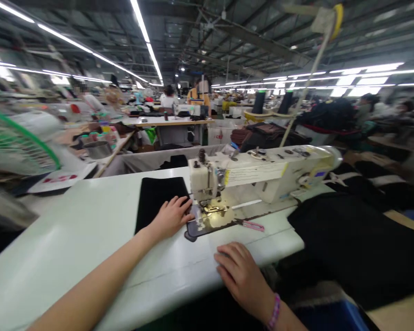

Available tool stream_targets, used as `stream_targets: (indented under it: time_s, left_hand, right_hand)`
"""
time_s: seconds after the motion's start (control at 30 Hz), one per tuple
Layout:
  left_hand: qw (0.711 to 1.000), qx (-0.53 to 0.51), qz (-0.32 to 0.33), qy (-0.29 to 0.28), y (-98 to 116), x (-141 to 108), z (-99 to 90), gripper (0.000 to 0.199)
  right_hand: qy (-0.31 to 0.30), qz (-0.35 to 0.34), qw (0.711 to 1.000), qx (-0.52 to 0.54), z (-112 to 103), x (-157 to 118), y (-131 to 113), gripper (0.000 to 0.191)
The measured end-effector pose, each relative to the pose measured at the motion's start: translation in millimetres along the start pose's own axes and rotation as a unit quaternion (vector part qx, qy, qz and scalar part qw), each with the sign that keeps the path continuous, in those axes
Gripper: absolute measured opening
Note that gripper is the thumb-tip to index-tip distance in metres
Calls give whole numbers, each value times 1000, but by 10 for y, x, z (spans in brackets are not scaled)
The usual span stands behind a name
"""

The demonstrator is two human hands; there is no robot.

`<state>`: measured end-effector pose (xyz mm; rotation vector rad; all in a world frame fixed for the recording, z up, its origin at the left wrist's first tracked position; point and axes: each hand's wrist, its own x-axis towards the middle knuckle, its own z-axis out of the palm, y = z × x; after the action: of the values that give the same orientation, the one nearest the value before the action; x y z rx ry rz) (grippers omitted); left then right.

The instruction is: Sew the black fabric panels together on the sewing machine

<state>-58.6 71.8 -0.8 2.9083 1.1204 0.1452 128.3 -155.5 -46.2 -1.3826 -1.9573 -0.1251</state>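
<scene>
My left hand (172,217) lies with its fingers spread over the right edge of a black fabric piece (158,200), its fingertips by the dark bed plate of the sewing machine (248,177). The fabric rests flat on the pale table, left of the needle area. Nearer the table's front edge, my right hand (239,273) is loosely bent with fingers apart, and nothing shows in it. Beyond that hand, pink-handled thread snips (251,225) lie beside the plate. A white stick-like tool (246,204) lies on the machine bed.
The pale sewing table (72,239) spreads to the left. A large black fabric piece (355,239) lies to the right, over the table's end. At far left stands a fan with a green rim (27,131). Dark thread cones (259,102) stand behind the machine. Other people work farther back.
</scene>
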Motion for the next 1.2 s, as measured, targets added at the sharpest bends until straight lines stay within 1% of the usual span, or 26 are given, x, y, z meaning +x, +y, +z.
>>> stream_targets:
  time_s: [0.03,0.07,0.1,0.13,0.17,0.2,0.23,0.27,0.3,0.33,0.37,0.43,0.47,0.5,0.53,0.63,0.67,0.7,0.8,0.87,0.93,0.97,1.07,1.13,1.2]
  left_hand:
    - [1000,-1,6,-4,-84,58,-11,53]
    - [1000,1,-4,-16,-179,139,-20,53]
    - [1000,-2,-3,-27,-274,240,-28,55]
    - [1000,-6,6,-24,-353,349,-35,54]
    - [1000,-7,16,11,-408,451,-42,52]
    - [999,3,9,48,-431,531,-52,51]
    - [996,7,8,88,-421,578,-64,49]
    - [992,10,5,127,-382,586,-75,46]
    - [988,11,4,153,-322,558,-82,43]
    - [986,11,6,166,-248,501,-81,40]
    - [986,10,13,165,-168,423,-71,38]
    - [991,3,35,128,-18,238,-24,37]
    - [993,-2,43,106,42,143,6,39]
    - [995,-5,48,93,90,52,36,40]
    - [994,-6,47,95,124,-33,61,41]
    - [988,2,34,151,149,-240,90,41]
    - [986,-1,37,164,137,-292,85,41]
    - [985,-7,45,165,120,-335,75,41]
    - [988,-17,68,138,81,-421,42,44]
    - [989,-15,88,119,119,-452,35,48]
    - [986,-22,104,126,241,-474,41,50]
    - [984,-28,113,132,330,-484,46,50]
    - [978,-45,138,153,639,-525,57,49]
    - [974,-50,162,151,812,-564,56,47]
    - [970,-55,182,151,924,-615,46,48]
  right_hand:
    - [-10,-7,1000,5,-69,20,-22,17]
    - [-19,-15,1000,1,-150,43,-29,14]
    - [-24,-15,1000,-13,-244,66,-13,12]
    - [-25,-3,999,-42,-356,84,28,12]
    - [-21,29,996,-85,-488,89,94,11]
    - [-15,81,987,-137,-640,78,181,12]
    - [-6,140,972,-190,-810,46,287,13]
    - [4,204,949,-241,-987,-6,408,14]
    - [11,256,926,-277,-1163,-75,540,16]
    - [17,290,910,-297,-1324,-157,679,17]
    - [17,319,895,-311,-1460,-244,818,15]
    - [-3,360,875,-324,-1634,-407,1074,8]
    - [-19,374,869,-323,-1672,-473,1177,7]
    - [-35,382,866,-320,-1683,-526,1261,10]
    - [-50,387,865,-314,-1677,-567,1324,15]
    - [-65,402,864,-296,-1635,-643,1433,21]
    - [-62,412,861,-291,-1634,-663,1458,21]
    - [-57,426,857,-285,-1644,-682,1483,20]
    - [-48,459,850,-253,-1711,-738,1556,16]
    - [-54,456,860,-225,-1743,-760,1589,8]
    - [-60,441,872,-204,-1735,-762,1604,2]
    - [-61,436,876,-197,-1716,-757,1607,3]
    - [-46,430,884,-176,-1641,-746,1625,15]
    - [-15,433,888,-154,-1627,-760,1651,11]
    - [39,436,890,-129,-1672,-794,1689,19]
